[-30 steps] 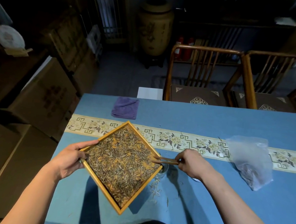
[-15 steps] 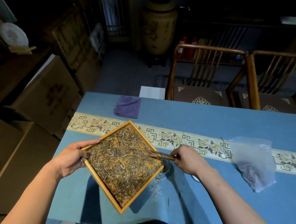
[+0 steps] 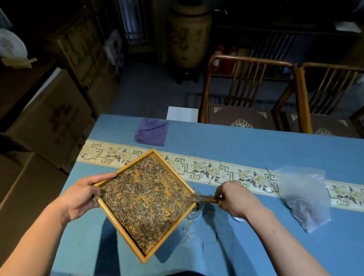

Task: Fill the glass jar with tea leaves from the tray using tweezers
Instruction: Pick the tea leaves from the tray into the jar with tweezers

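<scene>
The wooden tweezers (image 3: 205, 199) are pinched in the right hand (image 3: 235, 198), right of centre in the frame, with the fingers curled round the handle end and the tips laid over the right corner of the tray (image 3: 123, 226). That square wooden tray is gripped at its left corner by the left hand (image 3: 82, 197), thumb hooked over the rim and fingers tucked beneath, and it is held tilted as a diamond above the tabletop (image 3: 286, 148). A thick layer of tea leaves (image 3: 146, 201) is spread across the tray. The glass jar (image 3: 196, 208) is seen just under the tray's right corner, half hidden by the rim; how full it is cannot be told. A few loose leaves (image 3: 187, 232) are scattered on the blue cloth below the jar. Further right, a crumpled clear plastic bag (image 3: 304, 196) is laid across the patterned cream band (image 3: 218, 170). A folded purple cloth (image 3: 151, 131) is placed near the far edge, upper centre. Beyond the tabletop, wooden chairs (image 3: 248, 88) are lined up at upper right, a large ceramic urn (image 3: 187, 33) is stood at top centre, and cardboard boxes (image 3: 52, 116) are stacked at left.
</scene>
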